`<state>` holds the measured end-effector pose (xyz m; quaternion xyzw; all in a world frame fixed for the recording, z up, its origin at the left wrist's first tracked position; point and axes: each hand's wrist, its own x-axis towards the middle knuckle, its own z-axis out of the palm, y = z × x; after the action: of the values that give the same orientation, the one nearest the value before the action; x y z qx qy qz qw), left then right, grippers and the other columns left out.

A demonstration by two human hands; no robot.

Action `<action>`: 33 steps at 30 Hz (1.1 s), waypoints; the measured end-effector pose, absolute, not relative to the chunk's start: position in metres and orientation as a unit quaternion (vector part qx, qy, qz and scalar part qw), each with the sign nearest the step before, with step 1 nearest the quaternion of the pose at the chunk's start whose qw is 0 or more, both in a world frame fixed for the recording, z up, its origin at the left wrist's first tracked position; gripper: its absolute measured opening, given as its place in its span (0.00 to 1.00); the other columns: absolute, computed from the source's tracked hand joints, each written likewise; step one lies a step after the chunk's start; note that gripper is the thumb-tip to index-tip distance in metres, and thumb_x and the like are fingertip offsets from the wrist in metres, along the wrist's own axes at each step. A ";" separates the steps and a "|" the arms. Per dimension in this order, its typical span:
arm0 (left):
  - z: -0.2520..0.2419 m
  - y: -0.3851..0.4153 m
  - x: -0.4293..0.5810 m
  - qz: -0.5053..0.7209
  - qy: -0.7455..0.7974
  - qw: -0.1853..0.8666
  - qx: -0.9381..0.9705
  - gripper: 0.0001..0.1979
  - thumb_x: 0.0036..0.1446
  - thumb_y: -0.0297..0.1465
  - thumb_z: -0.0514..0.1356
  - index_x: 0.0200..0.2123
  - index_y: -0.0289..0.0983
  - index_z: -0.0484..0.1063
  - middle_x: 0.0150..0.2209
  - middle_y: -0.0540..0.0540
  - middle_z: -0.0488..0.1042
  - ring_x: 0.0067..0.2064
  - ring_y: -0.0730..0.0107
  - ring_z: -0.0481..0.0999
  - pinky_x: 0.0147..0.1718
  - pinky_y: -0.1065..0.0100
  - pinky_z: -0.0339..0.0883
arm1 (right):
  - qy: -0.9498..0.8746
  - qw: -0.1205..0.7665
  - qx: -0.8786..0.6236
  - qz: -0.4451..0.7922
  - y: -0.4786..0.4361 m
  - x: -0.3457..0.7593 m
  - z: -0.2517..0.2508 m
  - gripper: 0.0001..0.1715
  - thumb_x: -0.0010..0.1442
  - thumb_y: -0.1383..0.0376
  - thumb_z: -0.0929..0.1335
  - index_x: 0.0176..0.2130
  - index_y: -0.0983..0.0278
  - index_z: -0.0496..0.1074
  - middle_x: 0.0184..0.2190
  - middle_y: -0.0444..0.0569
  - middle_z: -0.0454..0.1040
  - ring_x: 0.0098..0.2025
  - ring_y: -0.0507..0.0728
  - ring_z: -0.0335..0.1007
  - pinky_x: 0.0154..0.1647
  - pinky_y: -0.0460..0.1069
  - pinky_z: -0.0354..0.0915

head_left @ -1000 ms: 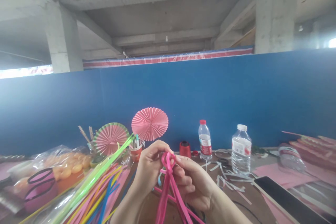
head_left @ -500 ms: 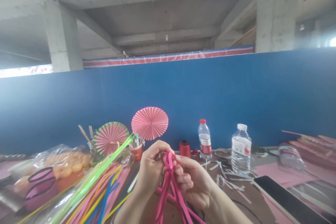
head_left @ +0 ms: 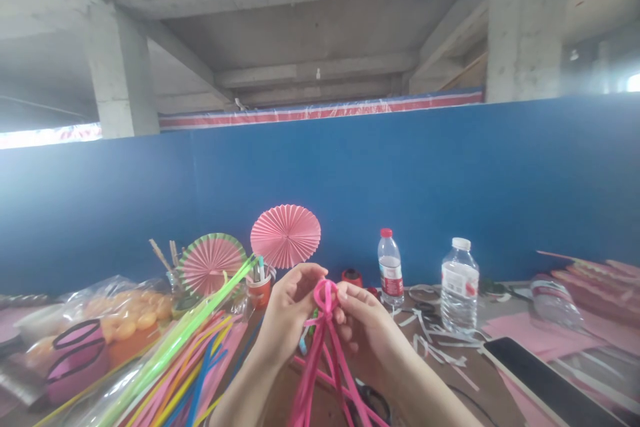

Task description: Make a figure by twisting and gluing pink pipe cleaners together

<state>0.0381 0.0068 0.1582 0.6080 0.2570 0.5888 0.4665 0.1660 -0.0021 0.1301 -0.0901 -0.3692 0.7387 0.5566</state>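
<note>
head-worn view, facing forward, hands (head_left: 325,320) close

The left hand (head_left: 287,310) and right hand (head_left: 367,330) pinched a small loop at the top of a bundle of pink pipe cleaners (head_left: 325,347), whose ends hung down between the wrists. Left of them on the table (head_left: 470,373) lay a bag of coloured pipe cleaners (head_left: 170,360), with two paper fans (head_left: 285,235) behind. Two water bottles (head_left: 459,285) stood to the right, near paper scraps (head_left: 435,340) and a phone (head_left: 545,383).
</note>
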 end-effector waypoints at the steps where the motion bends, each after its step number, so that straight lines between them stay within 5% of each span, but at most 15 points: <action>1: 0.158 0.007 0.039 0.589 0.246 0.490 0.594 0.04 0.48 0.28 0.63 0.30 0.36 0.71 0.25 0.52 0.72 0.25 0.75 0.71 0.26 0.74 0.64 | -0.371 0.570 -0.096 0.727 -0.001 0.166 0.129 0.12 0.54 0.63 0.70 0.25 0.67 0.67 0.16 0.39 0.64 0.14 0.42 0.52 0.13 0.38 0.44; 5: 0.155 0.007 0.039 0.568 0.228 0.570 0.549 0.08 0.55 0.32 0.58 0.27 0.33 0.70 0.22 0.51 0.69 0.23 0.78 0.67 0.23 0.76 0.60 | -0.386 0.591 -0.102 0.701 0.006 0.169 0.126 0.11 0.54 0.62 0.70 0.27 0.66 0.66 0.16 0.37 0.61 0.16 0.43 0.50 0.15 0.39 0.45; 13: 0.155 0.008 0.035 0.527 0.266 0.562 0.579 0.09 0.53 0.32 0.61 0.25 0.32 0.70 0.22 0.52 0.67 0.23 0.81 0.62 0.23 0.78 0.56 | -0.404 0.610 -0.142 0.667 0.007 0.170 0.125 0.13 0.52 0.59 0.70 0.26 0.65 0.67 0.18 0.39 0.64 0.18 0.46 0.57 0.20 0.41 0.54; 19: 0.155 0.013 0.038 0.538 0.285 0.529 0.591 0.10 0.50 0.35 0.63 0.25 0.34 0.70 0.18 0.55 0.62 0.20 0.81 0.60 0.20 0.77 0.55 | -0.541 0.717 -0.313 0.309 -0.007 0.174 0.134 0.08 0.50 0.62 0.71 0.32 0.62 0.71 0.27 0.45 0.70 0.29 0.54 0.66 0.30 0.47 0.62; 26: 0.151 0.017 0.039 0.551 0.265 0.417 0.673 0.06 0.49 0.32 0.63 0.25 0.35 0.73 0.34 0.47 0.69 0.24 0.78 0.66 0.19 0.75 0.60 | -0.608 0.685 -0.365 0.168 -0.014 0.177 0.138 0.05 0.52 0.64 0.69 0.32 0.60 0.74 0.30 0.49 0.74 0.31 0.58 0.69 0.31 0.50 0.62; 33: 0.146 0.017 0.040 0.549 0.272 0.392 0.687 0.04 0.52 0.30 0.60 0.26 0.36 0.73 0.39 0.46 0.71 0.25 0.78 0.68 0.21 0.74 0.63 | -0.631 0.644 -0.413 0.129 -0.007 0.176 0.135 0.04 0.56 0.65 0.65 0.31 0.61 0.71 0.29 0.47 0.74 0.30 0.56 0.70 0.34 0.49 0.63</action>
<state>0.0397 0.0166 0.1460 0.6866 0.2716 0.5488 0.3919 0.1758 -0.0072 0.1346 -0.4132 -0.6305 0.1295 0.6442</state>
